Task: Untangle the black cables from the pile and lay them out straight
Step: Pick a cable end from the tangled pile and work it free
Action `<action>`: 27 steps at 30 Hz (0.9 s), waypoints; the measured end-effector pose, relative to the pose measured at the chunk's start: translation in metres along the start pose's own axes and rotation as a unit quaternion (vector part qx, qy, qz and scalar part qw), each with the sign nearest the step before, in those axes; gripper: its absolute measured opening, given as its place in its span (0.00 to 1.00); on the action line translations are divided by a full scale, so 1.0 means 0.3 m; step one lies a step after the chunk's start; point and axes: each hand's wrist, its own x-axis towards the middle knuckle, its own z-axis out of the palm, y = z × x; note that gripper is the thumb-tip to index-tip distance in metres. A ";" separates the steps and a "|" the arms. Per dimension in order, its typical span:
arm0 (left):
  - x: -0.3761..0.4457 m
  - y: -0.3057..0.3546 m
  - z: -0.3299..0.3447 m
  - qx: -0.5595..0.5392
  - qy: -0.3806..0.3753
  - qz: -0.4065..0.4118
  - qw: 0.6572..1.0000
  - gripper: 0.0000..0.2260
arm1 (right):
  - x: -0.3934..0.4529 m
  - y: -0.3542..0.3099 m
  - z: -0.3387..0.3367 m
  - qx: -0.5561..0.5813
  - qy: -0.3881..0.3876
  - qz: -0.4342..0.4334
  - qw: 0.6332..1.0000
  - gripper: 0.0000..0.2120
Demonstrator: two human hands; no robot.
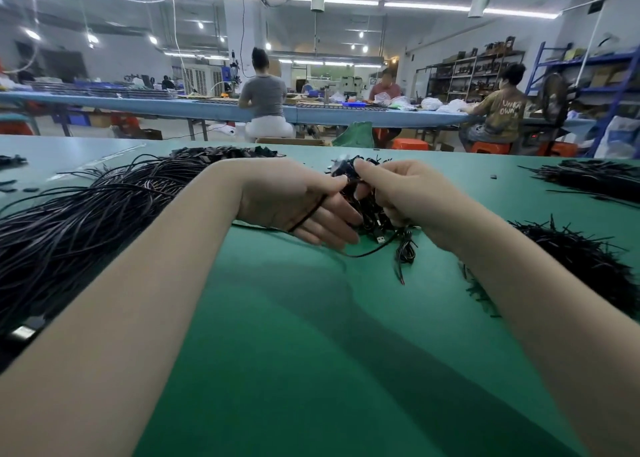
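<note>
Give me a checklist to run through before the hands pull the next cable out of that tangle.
1. Left hand has one cable: ok, a black cable runs across its palm and is pinched at the fingertips.
2. Right hand steadies the tangled clump: ok, its fingers pinch the clump's top.
3. Cable free of knots inside the clump: cannot tell, the hands hide it.
4. Bare green mat near the person for laying out: ok.
5. Laid-out bundle on the left kept apart from the clump: ok.
6. USB plug clear of loops: cannot tell.
</note>
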 end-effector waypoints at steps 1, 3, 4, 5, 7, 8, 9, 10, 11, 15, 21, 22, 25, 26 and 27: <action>0.012 -0.002 0.001 -0.016 0.046 0.013 0.999 0.24 | -0.003 -0.017 0.003 -0.003 0.000 -0.011 1.000 0.19; 0.021 0.003 -0.005 -0.102 0.138 0.089 0.981 0.22 | -0.016 -0.044 0.023 0.081 -0.055 -0.027 0.995 0.16; 0.015 0.012 -0.014 -0.160 0.168 0.138 0.963 0.22 | -0.025 -0.051 0.036 0.143 -0.103 -0.031 0.984 0.15; 0.005 0.025 -0.026 -0.216 0.179 0.185 0.942 0.22 | -0.031 -0.050 0.051 0.191 -0.150 -0.030 0.970 0.14; -0.036 0.055 -0.047 -0.310 0.143 0.269 0.901 0.22 | -0.036 -0.026 0.082 0.218 -0.228 -0.011 0.949 0.14; -0.064 0.067 -0.052 -0.334 0.103 0.306 0.886 0.22 | -0.035 -0.005 0.091 0.204 -0.258 0.004 0.944 0.15; -0.094 0.071 -0.060 -0.336 0.059 0.334 0.879 0.21 | -0.033 0.018 0.093 0.180 -0.280 0.021 0.943 0.17; -0.123 0.078 -0.064 -0.320 0.013 0.352 0.880 0.20 | -0.031 0.038 0.087 0.149 -0.291 0.037 0.944 0.18; -0.148 0.081 -0.067 -0.286 -0.029 0.356 0.889 0.18 | -0.029 0.055 0.073 0.112 -0.289 0.049 0.949 0.18; -0.149 0.063 -0.058 -0.055 -0.080 0.191 0.977 0.19 | -0.014 0.050 -0.006 -0.055 -0.105 0.017 0.993 0.21; 0.003 0.009 -0.001 -0.110 0.057 0.068 0.990 0.22 | 0.001 -0.023 -0.015 0.030 -0.012 -0.094 0.995 0.17; 0.000 0.006 -0.011 -0.191 0.082 0.126 0.970 0.22 | -0.006 -0.026 0.003 0.079 -0.059 -0.089 0.991 0.17; -0.032 0.027 -0.042 -0.341 0.084 0.278 0.894 0.22 | -0.016 0.008 0.051 0.178 -0.198 -0.037 0.963 0.14; -0.047 0.039 -0.046 -0.362 0.061 0.313 0.876 0.22 | -0.015 0.030 0.061 0.162 -0.227 -0.018 0.960 0.15; -0.062 0.048 -0.046 -0.367 0.039 0.337 0.866 0.21 | -0.014 0.053 0.070 0.130 -0.244 -0.004 0.961 0.15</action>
